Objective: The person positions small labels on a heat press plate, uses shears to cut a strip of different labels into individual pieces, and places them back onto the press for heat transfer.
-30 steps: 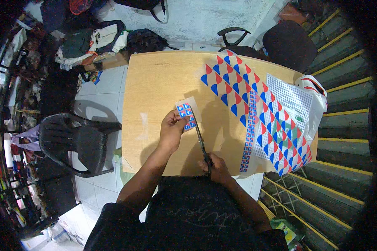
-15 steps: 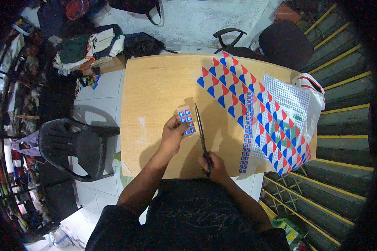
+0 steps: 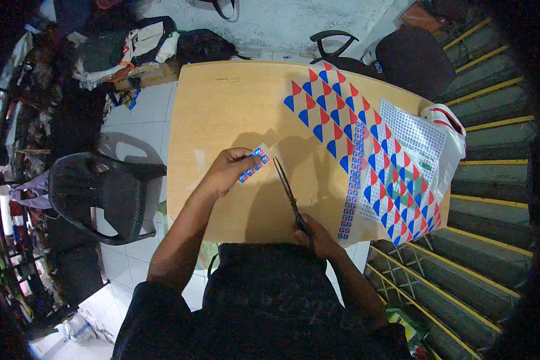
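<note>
Pinched in my left hand point(image 3: 228, 170) is a small sticker sheet point(image 3: 246, 174) with blue and red squares, tilted above the table. My right hand point(image 3: 318, 236) grips a pair of dark scissors point(image 3: 288, 191). Their long blades point away from me, with the tips close to the pale right end of the sheet and apart from it. To the right lies a long clear sheet point(image 3: 327, 123) printed with red and blue half-round shapes. Beside it runs a narrow strip point(image 3: 352, 180) of small blue-and-red stickers.
Everything lies on a light wooden table point(image 3: 216, 96). A sheet of tiny grey marks point(image 3: 414, 129) and a white plastic bag point(image 3: 453, 129) are at its right. A black chair point(image 3: 102, 195) stands left, steps with yellow edges point(image 3: 489, 201) right.
The sticker sheet has turned from upright to slanting and moved left with my left hand. My right hand and scissors have shifted slightly right. The whole view has shifted a little.
</note>
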`<act>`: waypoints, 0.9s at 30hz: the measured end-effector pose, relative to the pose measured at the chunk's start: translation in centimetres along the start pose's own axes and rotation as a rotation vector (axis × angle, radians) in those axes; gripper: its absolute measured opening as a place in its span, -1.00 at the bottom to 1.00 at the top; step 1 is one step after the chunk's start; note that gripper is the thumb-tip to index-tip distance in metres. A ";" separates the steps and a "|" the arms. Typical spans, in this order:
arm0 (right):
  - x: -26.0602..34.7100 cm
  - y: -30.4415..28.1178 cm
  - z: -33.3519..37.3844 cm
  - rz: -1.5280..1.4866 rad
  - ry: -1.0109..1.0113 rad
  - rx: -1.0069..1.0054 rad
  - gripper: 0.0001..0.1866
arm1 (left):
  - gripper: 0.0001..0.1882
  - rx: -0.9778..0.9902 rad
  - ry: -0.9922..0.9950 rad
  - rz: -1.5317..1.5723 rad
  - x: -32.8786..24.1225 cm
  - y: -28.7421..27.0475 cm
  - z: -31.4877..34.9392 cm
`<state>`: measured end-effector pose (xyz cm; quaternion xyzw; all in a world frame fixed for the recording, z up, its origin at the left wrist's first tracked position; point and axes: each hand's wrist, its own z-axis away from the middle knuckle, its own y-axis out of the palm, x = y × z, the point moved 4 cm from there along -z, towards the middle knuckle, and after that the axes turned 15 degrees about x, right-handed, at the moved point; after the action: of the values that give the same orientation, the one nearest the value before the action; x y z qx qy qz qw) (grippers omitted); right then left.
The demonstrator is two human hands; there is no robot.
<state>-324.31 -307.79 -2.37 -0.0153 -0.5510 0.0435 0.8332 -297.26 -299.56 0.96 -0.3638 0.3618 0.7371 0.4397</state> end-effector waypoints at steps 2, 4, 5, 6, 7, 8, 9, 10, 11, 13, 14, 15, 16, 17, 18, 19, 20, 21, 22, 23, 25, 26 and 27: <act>0.0 -0.2 -0.3 0.028 -0.002 0.026 -0.64 | -0.77 0.026 -0.045 -0.058 -0.2 -0.3 0.5; 1.0 -0.4 -0.7 0.190 -0.043 0.025 -0.63 | -0.74 0.062 -0.086 -0.084 -0.6 -0.1 0.9; 1.4 -0.3 -0.9 0.006 -0.003 0.025 -0.64 | -0.73 0.082 -0.103 -0.092 -1.0 -0.1 1.0; 1.9 0.1 -1.1 -0.177 0.037 0.024 -0.65 | -0.72 0.083 -0.143 -0.094 -1.1 -0.2 1.1; 2.0 0.4 -1.3 -0.360 0.078 0.024 -0.66 | -0.71 0.083 -0.183 -0.096 -1.2 -0.3 1.3; 1.8 0.7 -1.5 -0.568 0.123 0.032 -0.70 | -0.71 0.083 -0.222 -0.098 -1.2 -0.4 1.5; 1.5 1.0 -1.8 -0.775 0.166 0.041 -0.73 | -0.69 0.083 -0.127 -0.032 -0.2 -0.6 1.1; 1.2 1.3 -2.0 -0.981 0.211 0.051 -0.76 | -0.69 0.081 -0.113 -0.017 0.9 -1.1 0.8; 0.8 1.5 -2.2 -0.930 0.177 0.068 -0.79 | -0.70 0.085 -0.104 -0.002 0.9 -1.0 0.6; 0.0 1.8 -2.6 -0.827 0.109 0.100 -0.85 | -0.70 0.093 -0.086 0.022 1.1 -0.8 0.6; 0.4 1.8 -2.7 -0.704 0.125 0.073 -0.86 | -0.70 0.077 -0.122 0.015 0.6 -0.6 1.0; 1.0 1.7 -2.8 -0.581 0.140 0.045 -0.87 | -0.71 0.062 -0.157 0.008 0.0 -0.5 1.4; 1.4 1.7 -2.9 -0.459 0.154 0.017 -0.88 | -0.71 0.046 -0.193 0.001 -0.2 -0.5 1.7; 0.9 1.8 -3.0 -0.436 0.146 0.029 -0.88 | -0.73 0.046 -0.115 -0.004 1.9 -1.5 1.0; -0.3 1.8 -3.2 -0.422 0.143 0.029 -0.86 | -0.73 0.066 -0.108 0.011 1.6 -1.3 1.0; -1.4 1.7 -2.9 -0.388 0.141 0.021 -0.85 | -0.74 0.087 -0.100 0.026 1.4 -0.9 0.9; -1.6 1.8 -3.0 -0.354 0.137 0.020 -0.83 | -0.74 0.101 -0.094 0.040 0.9 -0.7 1.1; -1.7 1.7 -3.0 -0.301 0.135 0.011 -0.82 | -0.75 0.090 -0.109 0.007 0.3 -0.6 1.4; -1.9 1.7 -3.1 -0.261 0.131 0.003 -0.81 | -0.75 0.084 -0.115 -0.004 0.3 -0.8 1.2; -1.7 1.6 -3.1 -0.221 0.128 -0.002 -0.81 | -0.76 0.075 -0.121 -0.010 0.7 -1.0 1.1; -1.3 1.6 -3.1 -0.163 0.123 -0.017 -0.80 | -0.76 0.095 -0.054 0.057 2.0 -1.5 0.6; -1.1 1.4 -3.0 -0.133 0.126 -0.032 -0.79 | -0.76 0.090 -0.101 -0.015 1.3 -1.4 0.8; -0.7 1.4 -2.8 -0.100 0.136 -0.053 -0.78 | -0.76 0.085 -0.150 -0.083 -0.1 -1.2 1.4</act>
<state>-322.05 -306.39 -4.19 -0.0126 -0.4941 -0.0137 0.8692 -296.45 -297.93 1.46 -0.3034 0.3436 0.7274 0.5106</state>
